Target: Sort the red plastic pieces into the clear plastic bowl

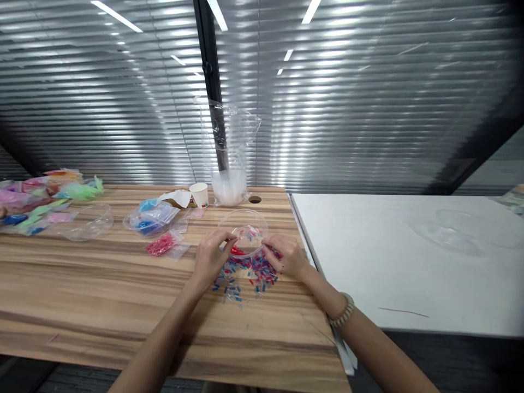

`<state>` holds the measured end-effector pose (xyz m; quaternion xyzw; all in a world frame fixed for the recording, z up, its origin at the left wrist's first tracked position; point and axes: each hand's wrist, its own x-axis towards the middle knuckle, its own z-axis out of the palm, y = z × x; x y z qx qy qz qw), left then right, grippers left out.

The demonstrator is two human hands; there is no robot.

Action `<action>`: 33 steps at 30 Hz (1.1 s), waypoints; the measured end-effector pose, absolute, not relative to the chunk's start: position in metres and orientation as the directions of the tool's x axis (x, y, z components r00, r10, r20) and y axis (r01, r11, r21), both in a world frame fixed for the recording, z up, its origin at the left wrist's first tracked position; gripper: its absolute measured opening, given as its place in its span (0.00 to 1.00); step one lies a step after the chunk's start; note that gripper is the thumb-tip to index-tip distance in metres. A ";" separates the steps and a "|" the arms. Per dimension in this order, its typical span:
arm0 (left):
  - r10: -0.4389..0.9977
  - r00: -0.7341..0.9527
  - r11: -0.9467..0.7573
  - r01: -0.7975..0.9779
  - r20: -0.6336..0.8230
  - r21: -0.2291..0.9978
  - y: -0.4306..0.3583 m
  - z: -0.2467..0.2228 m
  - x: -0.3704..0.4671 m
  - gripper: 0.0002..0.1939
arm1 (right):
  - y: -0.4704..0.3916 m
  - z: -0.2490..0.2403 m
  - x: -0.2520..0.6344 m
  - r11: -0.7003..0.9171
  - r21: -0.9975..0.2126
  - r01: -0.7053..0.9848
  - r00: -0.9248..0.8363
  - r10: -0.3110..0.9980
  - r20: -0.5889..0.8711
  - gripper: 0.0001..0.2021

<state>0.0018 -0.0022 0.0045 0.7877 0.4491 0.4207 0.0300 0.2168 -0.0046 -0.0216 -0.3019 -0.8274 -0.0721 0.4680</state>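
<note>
Near the right end of the wooden table stands a shallow, clear round plastic dish (243,212), with red and a few blue pieces in it. My left hand (210,254) is over the dish's left side, thumb and forefinger pinched together; what is between them is too small to make out. At the right rim, my right hand (287,256) has its thumb and fingers drawn together too, and its fingertips hide anything they hold. Many small blue and red pieces (256,268) lie loose on the table in front of the dish, between and below both hands.
Left of the hands lie a bag of red pieces (161,244) and a dish of bagged blue items (151,218). Behind stand a paper cup (199,195) and a clear bag with white contents (229,186). Colourful bags (49,191) pile far left. A white table (368,262) adjoins right.
</note>
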 end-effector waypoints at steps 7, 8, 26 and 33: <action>0.797 0.244 -0.545 0.684 0.552 0.485 0.002 0.000 0.001 0.02 | -0.004 -0.020 0.217 0.821 -0.187 0.540 -0.341 0.417 0.843 0.07; 0.797 0.253 -0.543 0.698 0.548 0.467 0.002 -0.001 0.001 0.01 | -0.004 -0.020 0.216 0.822 -0.188 0.537 -0.340 0.415 0.844 0.07; 0.729 0.335 -0.596 0.740 0.597 0.313 0.004 -0.001 0.000 0.09 | -0.002 -0.024 0.218 0.826 -0.183 0.533 -0.345 0.410 0.844 0.07; 0.723 0.382 -0.619 0.729 0.576 0.294 0.002 0.002 0.001 0.04 | -0.002 -0.023 0.218 0.829 -0.191 0.526 -0.336 0.409 0.849 0.07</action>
